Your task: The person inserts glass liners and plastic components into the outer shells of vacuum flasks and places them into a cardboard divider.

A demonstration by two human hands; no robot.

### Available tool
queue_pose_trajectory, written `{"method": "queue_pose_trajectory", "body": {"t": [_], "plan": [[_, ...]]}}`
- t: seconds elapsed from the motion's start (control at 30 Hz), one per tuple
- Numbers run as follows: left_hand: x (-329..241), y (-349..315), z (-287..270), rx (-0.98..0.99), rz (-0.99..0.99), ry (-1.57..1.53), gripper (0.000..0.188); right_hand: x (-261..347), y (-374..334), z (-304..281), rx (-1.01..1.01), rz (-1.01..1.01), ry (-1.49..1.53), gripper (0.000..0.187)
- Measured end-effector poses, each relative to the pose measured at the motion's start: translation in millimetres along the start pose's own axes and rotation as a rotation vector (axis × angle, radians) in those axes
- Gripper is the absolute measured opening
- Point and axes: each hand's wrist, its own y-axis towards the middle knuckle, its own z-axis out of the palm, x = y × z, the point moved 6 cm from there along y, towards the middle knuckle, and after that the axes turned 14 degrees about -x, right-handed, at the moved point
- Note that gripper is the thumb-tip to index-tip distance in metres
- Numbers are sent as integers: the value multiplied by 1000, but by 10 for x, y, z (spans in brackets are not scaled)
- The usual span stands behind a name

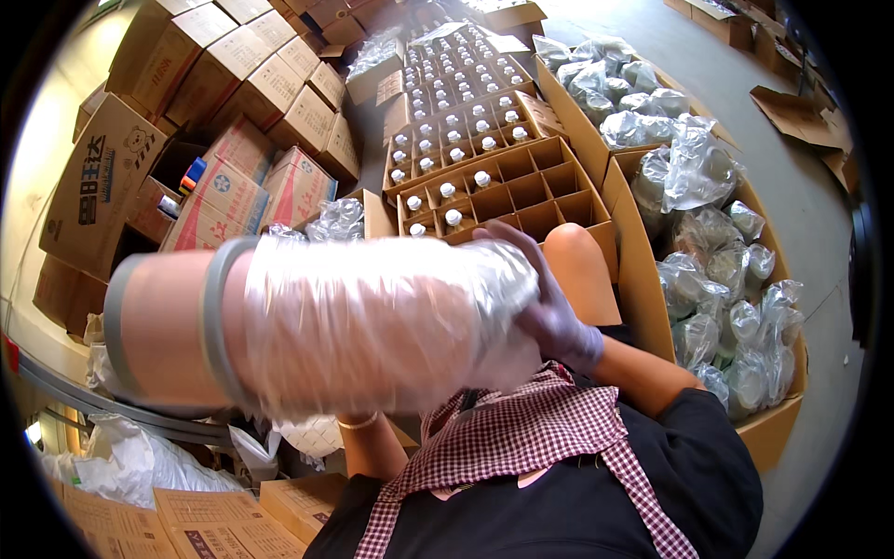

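Note:
Close in front of me lies a large pink cylinder [177, 326] with grey bands, held sideways and slightly blurred. A clear plastic bag [372, 326] covers its right part, bunched at the right end, while the left end is bare. My right hand [563, 321], in a thin purplish glove, curls its fingers around the bunched bag end. Only my left forearm and wrist show below the cylinder; the left hand is hidden behind it.
Ahead stands a divided carton [596, 210] of white-capped bottles [453, 217], with several more behind it. To the right, an open carton [638, 279] holds items in clear plastic [698, 168]. Stacked cardboard boxes [251, 84] rise on the left. More cartons [223, 522] sit at lower left.

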Motion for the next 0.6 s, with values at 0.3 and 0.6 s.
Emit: {"method": "queue_pose_trajectory", "body": {"t": [0.3,0.6], "plan": [[-77,132,313,-28,44,-30,77,286,65,-63,-190,234,102,91],[-232,151,442,-13,62,-62,72,-131,-76,-389,-2,285,368,62]]}}
